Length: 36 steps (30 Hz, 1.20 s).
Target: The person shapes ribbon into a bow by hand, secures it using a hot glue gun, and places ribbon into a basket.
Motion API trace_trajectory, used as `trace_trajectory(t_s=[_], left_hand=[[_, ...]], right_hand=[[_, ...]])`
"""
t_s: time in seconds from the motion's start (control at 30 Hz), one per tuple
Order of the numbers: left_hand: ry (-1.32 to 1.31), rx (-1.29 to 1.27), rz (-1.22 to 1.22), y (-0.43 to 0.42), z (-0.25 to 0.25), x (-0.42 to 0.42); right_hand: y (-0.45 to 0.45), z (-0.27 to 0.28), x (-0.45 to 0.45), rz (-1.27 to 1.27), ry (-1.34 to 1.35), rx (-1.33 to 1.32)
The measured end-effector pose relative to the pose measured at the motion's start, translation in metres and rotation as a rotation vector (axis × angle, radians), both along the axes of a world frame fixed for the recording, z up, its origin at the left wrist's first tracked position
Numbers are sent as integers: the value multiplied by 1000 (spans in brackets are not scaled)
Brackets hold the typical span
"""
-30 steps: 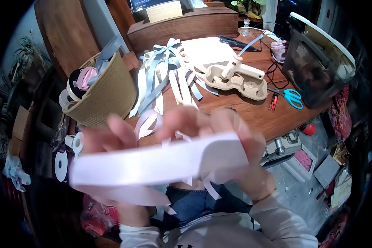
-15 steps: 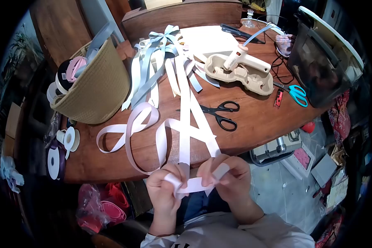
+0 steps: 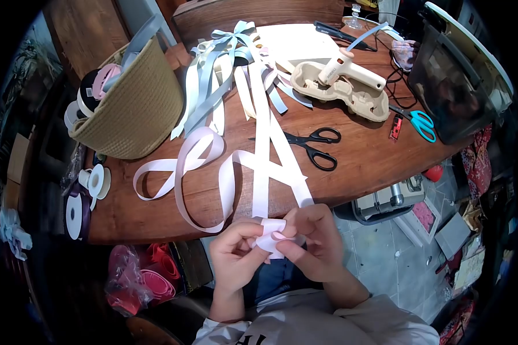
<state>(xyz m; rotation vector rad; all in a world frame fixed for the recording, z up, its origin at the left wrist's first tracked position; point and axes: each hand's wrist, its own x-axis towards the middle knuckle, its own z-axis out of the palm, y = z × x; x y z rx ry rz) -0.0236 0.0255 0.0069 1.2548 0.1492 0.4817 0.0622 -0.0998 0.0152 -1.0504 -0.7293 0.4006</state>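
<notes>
A pale pink ribbon (image 3: 261, 190) runs from the bundle of ribbons down to the table's front edge, where both hands grip it. My left hand (image 3: 236, 253) pinches a folded loop of it between thumb and fingers. Close beside it, my right hand (image 3: 316, 244) is closed on the same ribbon, thumb pressed on the loop. Some fingertips are hidden behind the folds. Long curls of pink ribbon lie on the table left of the strands. Farther back rests a bow with blue and cream ribbon tails (image 3: 233, 35).
Black scissors (image 3: 319, 146) lie right of the strands. A glue gun (image 3: 351, 72) sits on a cardboard tray (image 3: 374, 109). Teal scissors (image 3: 421, 123) and a red lighter (image 3: 396, 127) are at right. A woven basket (image 3: 135, 109) with ribbon rolls and white spools (image 3: 99, 181) stand left.
The stretched ribbon between my hands is now folded into a loop. My hands have come closer together, with the right thumb now over the ribbon. The camera view has shifted slightly.
</notes>
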Motion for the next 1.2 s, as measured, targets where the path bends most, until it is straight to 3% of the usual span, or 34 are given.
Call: trace_trajectory(t_s=[0.13,0.2,0.33,0.47,0.5,0.63,0.77,0.83,0.93,1.2], left_hand=[[64,70,-92,4,1,-3],[48,-9,-215,5,8,-1],[62,29,-222,9,1,-5],[108,91,-161,10,8,-7],[102,246,-117,11,5,-7],[90,418,-223,15,15,-5],[115,41,-25,5,12,-9],[42,98,48,3,9,-7],[-70,110,121,-1,5,-2],[-115,59,244,-10,1,1]], right_hand=[[1,-2,-1,-100,-77,-151],[-4,1,-2,-86,-80,-279],[-9,9,5,-8,-255,-472],[-5,6,13,79,-78,-262],[-5,5,15,94,-69,-231],[-4,-6,14,250,58,-171],[-1,-9,7,109,75,-51],[5,-10,-5,35,99,18],[9,-15,-15,-43,56,67],[12,-7,0,-108,-471,17]])
